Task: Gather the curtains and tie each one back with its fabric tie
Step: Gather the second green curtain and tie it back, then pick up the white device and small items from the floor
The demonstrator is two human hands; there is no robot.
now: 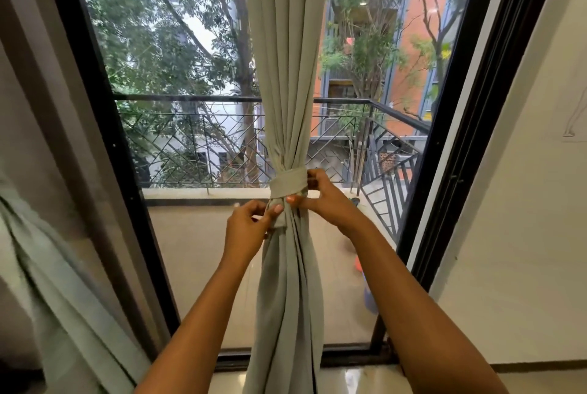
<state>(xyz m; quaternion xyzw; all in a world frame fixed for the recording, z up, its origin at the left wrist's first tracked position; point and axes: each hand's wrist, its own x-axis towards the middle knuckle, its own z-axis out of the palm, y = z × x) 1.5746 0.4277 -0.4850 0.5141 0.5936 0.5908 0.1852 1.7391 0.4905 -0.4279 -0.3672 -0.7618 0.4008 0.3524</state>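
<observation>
A pale grey-green curtain (286, 75) hangs gathered into a narrow bundle in the middle of the window. A fabric tie (287, 182) of the same cloth is wrapped around it at waist height. My left hand (249, 225) pinches the hanging end of the tie just below the wrap. My right hand (320, 196) grips the tie at its right side, thumb pressed on the knot area. A second curtain (60, 282) of the same colour hangs loose at the far left, partly out of view.
A black window frame (451, 145) stands to the right and another black post (104, 126) to the left. Beyond the glass are a balcony railing (190, 145) and trees. A white wall (524, 203) is on the right.
</observation>
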